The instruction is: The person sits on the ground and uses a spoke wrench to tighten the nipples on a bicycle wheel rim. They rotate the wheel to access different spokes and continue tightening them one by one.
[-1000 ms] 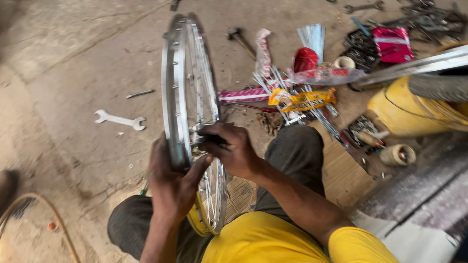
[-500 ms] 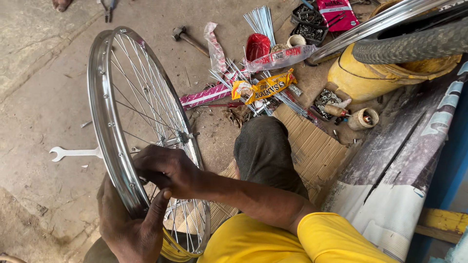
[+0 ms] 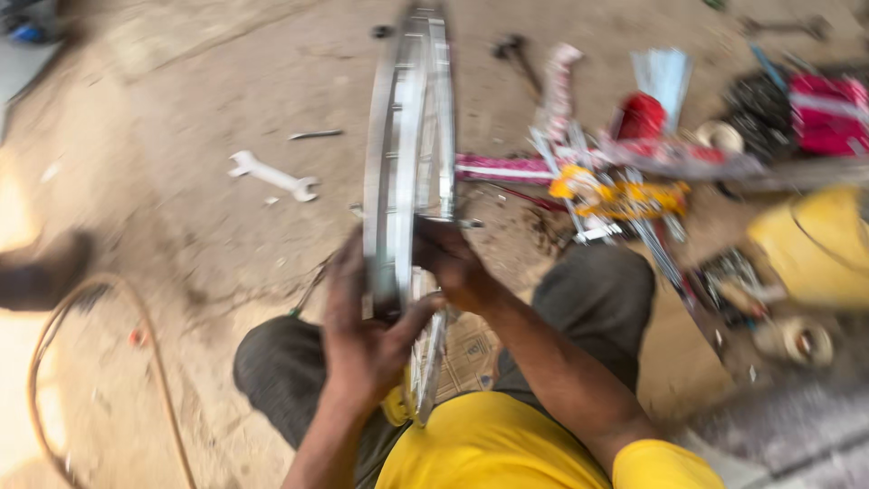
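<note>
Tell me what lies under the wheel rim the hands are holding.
Under the wheel rim show the person's grey-trousered knees, a strip of cardboard and dusty floor. The left hand and right hand cover its lower part, hub included.

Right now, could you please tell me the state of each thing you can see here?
Wheel rim: upright, edge-on to the camera, held between both hands.
Left hand: gripping the rim's lower edge.
Right hand: at the hub, fingers closed around it.
Wrench: lying flat on the ground, untouched.
Spoke packets: scattered in a loose pile on the ground.
Yellow container: on the ground at the right; blurred.
</note>
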